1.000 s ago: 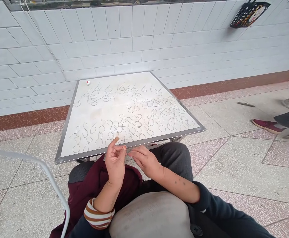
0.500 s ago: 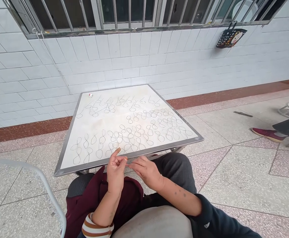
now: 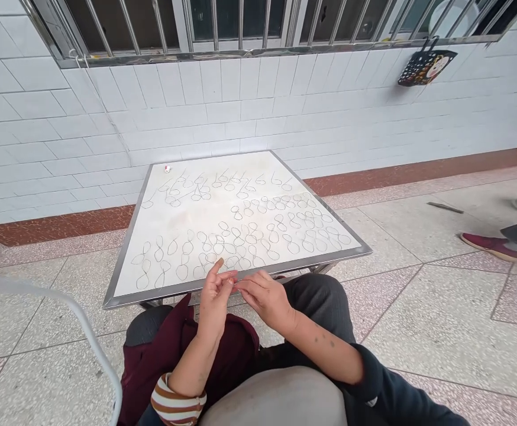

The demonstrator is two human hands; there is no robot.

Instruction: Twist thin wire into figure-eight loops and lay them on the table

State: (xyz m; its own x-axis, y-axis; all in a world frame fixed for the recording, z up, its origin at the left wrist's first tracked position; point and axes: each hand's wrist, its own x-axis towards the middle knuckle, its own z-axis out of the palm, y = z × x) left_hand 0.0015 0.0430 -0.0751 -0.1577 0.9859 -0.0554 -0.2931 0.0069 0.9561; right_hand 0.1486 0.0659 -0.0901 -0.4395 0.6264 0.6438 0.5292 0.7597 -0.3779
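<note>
Just off the near edge of the white table, my two hands meet with their fingertips almost touching. My left hand pinches with thumb and forefinger, another finger sticking up. From the right, my right hand bends in, its thumb and fingers pressed together at the same spot. Whatever they hold is too small or thin to make out. Many thin dark loops, several shaped like a figure eight, lie on the tabletop before me. Farther back are loops with loose straight ends.
A small red-and-white object sits at the table's far left corner. The tiled wall and barred window stand behind. A pale curved rail is at my left. Another person's red shoe shows on the right, near a dark strip on the floor.
The whole view has shifted slightly, so everything appears a little farther right. My hands stay together in nearly the same pose, with the fingers moved only slightly.
</note>
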